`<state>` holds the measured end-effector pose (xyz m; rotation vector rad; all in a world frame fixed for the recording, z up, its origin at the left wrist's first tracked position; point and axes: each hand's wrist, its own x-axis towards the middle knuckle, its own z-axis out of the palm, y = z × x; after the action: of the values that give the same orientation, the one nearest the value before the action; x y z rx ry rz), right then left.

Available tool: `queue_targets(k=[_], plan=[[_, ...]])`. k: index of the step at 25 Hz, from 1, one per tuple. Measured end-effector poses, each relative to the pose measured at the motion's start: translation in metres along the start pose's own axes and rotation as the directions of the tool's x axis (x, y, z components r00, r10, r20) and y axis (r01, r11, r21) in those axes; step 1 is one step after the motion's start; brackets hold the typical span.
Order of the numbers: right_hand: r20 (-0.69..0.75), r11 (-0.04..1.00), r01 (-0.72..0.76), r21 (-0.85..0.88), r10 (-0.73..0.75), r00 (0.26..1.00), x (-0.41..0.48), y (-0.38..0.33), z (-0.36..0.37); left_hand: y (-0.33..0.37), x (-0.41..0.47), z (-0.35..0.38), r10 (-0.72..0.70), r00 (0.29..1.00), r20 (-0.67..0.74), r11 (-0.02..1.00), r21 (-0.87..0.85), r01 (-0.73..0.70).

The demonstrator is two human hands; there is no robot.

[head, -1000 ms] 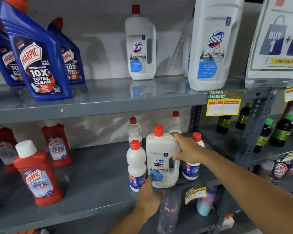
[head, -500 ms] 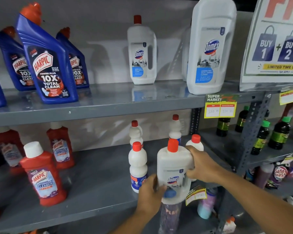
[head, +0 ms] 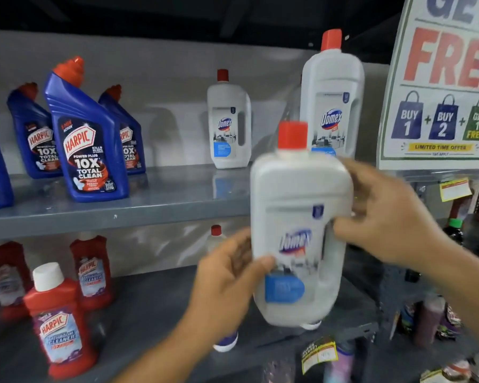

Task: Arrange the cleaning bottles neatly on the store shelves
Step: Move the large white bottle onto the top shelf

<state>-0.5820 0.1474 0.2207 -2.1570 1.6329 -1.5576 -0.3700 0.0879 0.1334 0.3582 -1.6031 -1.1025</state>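
Observation:
A white Domex bottle (head: 296, 217) with a red cap is held upright in the air, in front of the edge of the upper shelf (head: 138, 205). My left hand (head: 227, 280) grips its lower left side, thumb on the label. My right hand (head: 382, 214) holds its right side at the handle. On the upper shelf stand a small Domex bottle (head: 229, 123) and a tall Domex bottle (head: 333, 98). Blue Harpic bottles (head: 87, 139) stand at the left of that shelf.
Red Harpic bathroom cleaner bottles (head: 57, 319) stand on the lower shelf (head: 150, 305) at the left. Small white bottles (head: 215, 236) are partly hidden behind my left hand. A promotion sign (head: 443, 89) hangs at the upper right. Dark bottles (head: 454, 230) fill the shelves to the right.
Both hands have lifted the Domex bottle off the lower shelf, up to the level of the upper shelf. The view has tilted upward.

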Motion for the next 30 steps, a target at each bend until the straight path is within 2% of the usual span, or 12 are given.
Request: queue_targets(k=[4,7,12,16,22,27,30], plan=[[-0.162,0.974,0.192,-0.121,-0.210,0.964,0.078,-0.052,-0.013,0.063,0.066,-0.016,0.170,0.984,-0.059,0.983,0.083,-0.165],[-0.219,0.954,0.245,-0.175,-0.281,0.934,0.133,-0.070,-0.005,0.081,0.116,-0.033,0.191,0.974,-0.122,0.976,0.132,-0.175],[-0.185,0.971,0.083,-0.226,-0.126,0.975,0.189,-0.044,0.036,0.058,0.160,-0.049,0.118,0.966,-0.229,0.980,0.186,-0.075],[-0.207,0.967,-0.024,-0.252,-0.030,0.978,0.211,-0.025,0.054,0.044,0.176,-0.057,0.066,0.970,-0.232,0.983,0.182,-0.023],[-0.161,0.964,-0.031,-0.266,-0.012,0.987,0.216,-0.020,0.056,0.038,0.180,-0.065,0.018,0.979,-0.204,0.987,0.158,0.015],[-0.133,0.959,-0.056,-0.277,0.020,0.991,0.210,-0.025,0.057,0.037,0.176,-0.062,0.072,0.980,-0.187,0.985,0.171,-0.040],[-0.086,0.942,-0.049,-0.331,0.022,0.996,0.204,-0.023,0.055,0.040,0.175,-0.067,0.071,0.983,-0.167,0.955,0.295,-0.019]])
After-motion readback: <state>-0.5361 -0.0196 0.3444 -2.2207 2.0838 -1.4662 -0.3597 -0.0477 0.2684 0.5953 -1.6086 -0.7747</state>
